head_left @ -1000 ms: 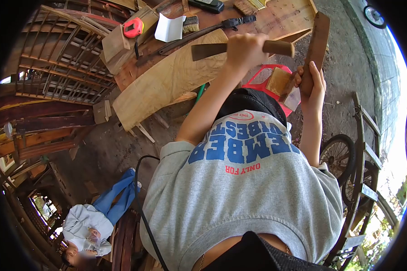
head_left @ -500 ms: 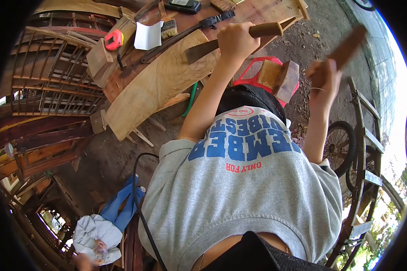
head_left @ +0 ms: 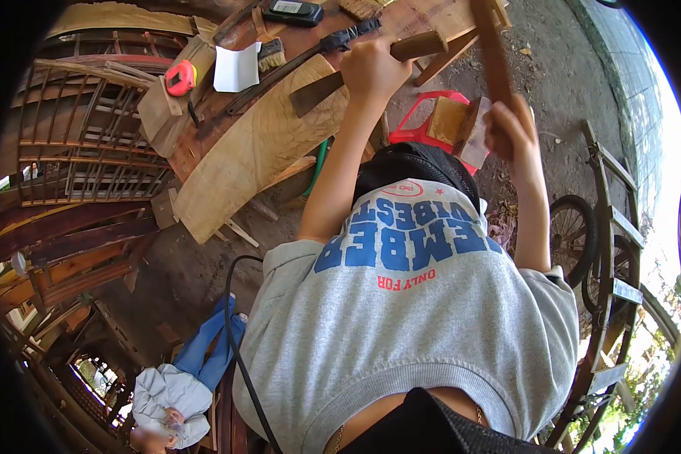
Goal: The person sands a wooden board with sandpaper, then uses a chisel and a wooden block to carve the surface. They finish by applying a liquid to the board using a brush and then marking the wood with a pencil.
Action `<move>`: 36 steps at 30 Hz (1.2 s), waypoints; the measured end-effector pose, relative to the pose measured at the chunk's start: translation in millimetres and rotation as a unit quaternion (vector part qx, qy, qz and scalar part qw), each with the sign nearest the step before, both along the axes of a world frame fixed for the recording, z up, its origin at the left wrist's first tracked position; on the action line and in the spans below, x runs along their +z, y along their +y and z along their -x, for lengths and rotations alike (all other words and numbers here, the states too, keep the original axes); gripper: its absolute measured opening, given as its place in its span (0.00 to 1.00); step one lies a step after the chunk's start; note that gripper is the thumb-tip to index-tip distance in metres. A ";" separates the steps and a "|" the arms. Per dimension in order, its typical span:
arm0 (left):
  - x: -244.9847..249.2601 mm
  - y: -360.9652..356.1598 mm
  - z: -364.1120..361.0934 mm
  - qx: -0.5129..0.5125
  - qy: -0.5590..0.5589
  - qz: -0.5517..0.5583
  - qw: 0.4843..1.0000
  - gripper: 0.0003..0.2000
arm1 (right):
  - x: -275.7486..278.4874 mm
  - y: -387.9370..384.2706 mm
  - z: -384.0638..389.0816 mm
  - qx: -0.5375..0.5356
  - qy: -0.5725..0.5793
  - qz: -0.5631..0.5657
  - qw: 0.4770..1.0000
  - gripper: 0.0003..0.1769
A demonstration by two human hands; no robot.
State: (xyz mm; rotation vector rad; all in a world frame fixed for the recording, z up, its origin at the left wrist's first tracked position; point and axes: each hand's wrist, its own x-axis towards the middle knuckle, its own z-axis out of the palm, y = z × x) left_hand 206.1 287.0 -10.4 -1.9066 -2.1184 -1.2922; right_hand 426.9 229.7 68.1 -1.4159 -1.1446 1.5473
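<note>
My left hand (head_left: 376, 69) is wrapped around a chisel (head_left: 318, 93) with a round wooden handle. Its wide flat blade lies slantwise with the edge on a pale wooden board (head_left: 242, 144), whose surface is marked near the blade. My right hand (head_left: 516, 130) grips a long flat wooden bat (head_left: 493, 57), raised upright to the right of the chisel handle. A gap separates the bat from the handle's end.
On the workbench lie a red tape measure (head_left: 180, 78), white paper (head_left: 236, 68), a brush (head_left: 271, 54) and a black device (head_left: 293, 12). Wooden blocks (head_left: 473, 129) rest on a red plastic stool (head_left: 412, 125). A person (head_left: 172, 393) sits at lower left; a wheel (head_left: 571, 234) stands right.
My right hand has swung the bat leftward, closer to the chisel handle. My left hand and the chisel appear slightly further left in view.
</note>
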 end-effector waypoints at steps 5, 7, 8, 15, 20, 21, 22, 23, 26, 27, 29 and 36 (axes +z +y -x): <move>7.9 0.0 7.3 0.014 -0.013 -0.018 1.000 0.08 | -10.4 4.5 20.6 -0.119 0.091 -0.089 0.985 0.14; 11.1 -1.4 7.9 0.023 -0.033 -0.050 0.998 0.07 | 6.0 -7.2 18.1 0.098 0.074 0.059 0.991 0.15; 11.9 -1.4 8.4 0.022 -0.032 -0.049 0.998 0.07 | 7.3 -5.8 18.6 0.045 0.021 -0.001 0.999 0.13; 16.0 -1.9 15.4 0.032 -0.032 -0.037 0.998 0.06 | 5.8 1.3 33.7 0.078 -0.094 -0.090 0.988 0.12; 23.1 -6.6 17.0 0.024 -0.067 -0.019 0.997 0.07 | 5.5 10.0 23.1 -0.107 0.083 -0.172 0.976 0.11; 21.7 -8.0 15.8 0.025 -0.069 -0.017 0.997 0.07 | 0.5 5.9 24.5 -0.105 0.081 -0.171 0.976 0.11; 20.5 -7.9 15.6 0.027 -0.062 -0.023 0.997 0.07 | -6.6 1.6 26.5 -0.082 0.059 -0.172 0.980 0.13; 21.1 -5.8 17.2 0.030 -0.054 -0.032 0.998 0.07 | -9.4 0.5 29.8 -0.057 0.038 -0.177 0.982 0.16; 21.3 -7.0 17.8 0.024 -0.060 -0.013 0.998 0.07 | -1.4 -2.6 21.2 0.081 -0.089 -0.105 0.987 0.20; 21.1 -6.5 17.5 0.024 -0.060 -0.014 0.998 0.07 | 3.5 1.6 20.0 0.032 -0.099 -0.118 0.987 0.19; 20.4 -7.3 16.8 0.029 -0.049 -0.013 0.998 0.06 | -0.3 11.0 26.2 -0.147 0.048 -0.180 0.971 0.12; 17.4 -5.9 18.1 0.030 -0.051 -0.016 0.998 0.07 | 1.6 -3.4 25.3 -0.005 -0.014 -0.058 0.998 0.12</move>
